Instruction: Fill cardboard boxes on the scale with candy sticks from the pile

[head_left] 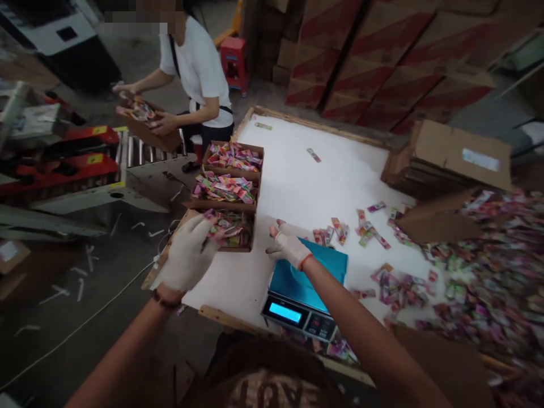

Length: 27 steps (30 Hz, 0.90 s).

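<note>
My left hand (189, 255), in a white knit glove, is at the left side of the nearest cardboard box (254, 232). Its fingers are curled round a small colourful packet (216, 231) at the top of the box's contents; some fingertips are hard to make out. My right hand (289, 243), gloved too, is above the far left part of a digital scale (312, 269) with a blue-green plate. Its fingers are spread, with nothing in them. Two more boxes of packets, a middle box (258, 191) and a far box (262, 152), stand in line behind the nearest one.
Loose packets (399, 292) lie right of the scale, beside a large heap (488, 277). Flattened cartons (461, 153) are stacked at the table's far right. Across the table, a person (204, 68) holds another filled box (159, 133) by a roller conveyor (147, 152). Stacked cartons (357, 79) stand behind.
</note>
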### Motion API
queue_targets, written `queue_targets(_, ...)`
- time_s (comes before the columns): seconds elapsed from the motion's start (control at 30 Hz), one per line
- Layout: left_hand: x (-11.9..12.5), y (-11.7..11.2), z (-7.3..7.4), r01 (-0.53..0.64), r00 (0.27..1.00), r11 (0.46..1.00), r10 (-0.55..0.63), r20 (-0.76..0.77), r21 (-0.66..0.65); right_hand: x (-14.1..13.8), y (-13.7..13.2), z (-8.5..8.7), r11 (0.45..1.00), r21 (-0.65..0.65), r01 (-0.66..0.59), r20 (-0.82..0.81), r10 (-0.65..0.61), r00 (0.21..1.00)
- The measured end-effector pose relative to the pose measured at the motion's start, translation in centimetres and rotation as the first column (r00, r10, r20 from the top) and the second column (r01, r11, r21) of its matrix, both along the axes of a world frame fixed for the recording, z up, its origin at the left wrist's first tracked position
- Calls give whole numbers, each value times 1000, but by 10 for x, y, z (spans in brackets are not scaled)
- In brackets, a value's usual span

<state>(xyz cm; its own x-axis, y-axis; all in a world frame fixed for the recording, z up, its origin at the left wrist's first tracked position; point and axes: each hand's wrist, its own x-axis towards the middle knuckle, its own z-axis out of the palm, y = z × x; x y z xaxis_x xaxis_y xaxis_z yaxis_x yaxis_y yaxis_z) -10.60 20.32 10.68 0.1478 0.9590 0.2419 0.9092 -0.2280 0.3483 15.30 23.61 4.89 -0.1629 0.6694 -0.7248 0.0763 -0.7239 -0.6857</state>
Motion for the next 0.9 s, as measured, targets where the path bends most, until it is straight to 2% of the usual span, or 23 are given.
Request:
queue_targets(0.07,-7,-30,-9,-79,997,996,80,-12,48,12,-15,2,998,-45,50,-38,-52,998)
queue_targets(0.13,-7,-53,-20,-127,992,990,127,5,55,11,-28,0,996,-78,50,-67,-55,996)
queue_targets(0.2,-3,-69,-26,-151,987,987,147,63,61,3,-43,-4,995,-92,24,-76,-31,997)
queue_targets(0.27,5,-80,-27,-158,981,985,149,125,62,0,-63,-11,998,-51,-32,-39,30,999)
queue_targets(0.33,15,-85,-26,-110,978,994,104,179,23,17,-89,-18,996,42,-85,87,81,993)
queue_targets(0.4,30,-82,-29,-19,970,997,36,241,-73,60,-123,-19,979,165,-120,323,61,944)
queue_targets(0.43,41,-79,-34,34,963,990,4,271,-135,90,-144,-16,971,213,-107,468,-5,884)
queue_targets(0.47,56,-76,-40,88,953,976,-25,303,-199,124,-169,-10,967,246,-74,615,-96,783)
queue_targets(0.53,95,-70,-52,221,921,924,-92,378,-313,192,-223,8,964,266,25,850,-246,466)
queue_targets(0.6,142,-70,-63,357,874,851,-159,458,-385,252,-276,27,954,229,192,959,-255,124)
queue_targets(0.63,168,-70,-66,417,849,812,-186,495,-409,277,-297,33,940,181,291,980,-198,32)
queue_targets(0.67,194,-71,-69,468,825,771,-207,526,-432,299,-315,36,919,113,378,991,-129,19)
queue_targets(0.7,221,-72,-71,514,804,728,-225,550,-454,317,-328,35,898,31,440,995,-70,72)
queue_targets(0.73,249,-72,-73,556,785,681,-243,569,-477,331,-337,32,884,-48,466,986,-33,164)
queue_targets(0.8,307,-70,-79,624,758,575,-278,590,-530,349,-350,21,896,-140,422,936,-20,353)
queue_targets(0.83,336,-70,-82,647,748,519,-291,596,-559,352,-357,16,911,-139,388,913,-34,406)
queue_targets(0.9,396,-72,-91,675,731,417,-264,630,-609,351,-377,8,930,-106,352,892,-67,447)
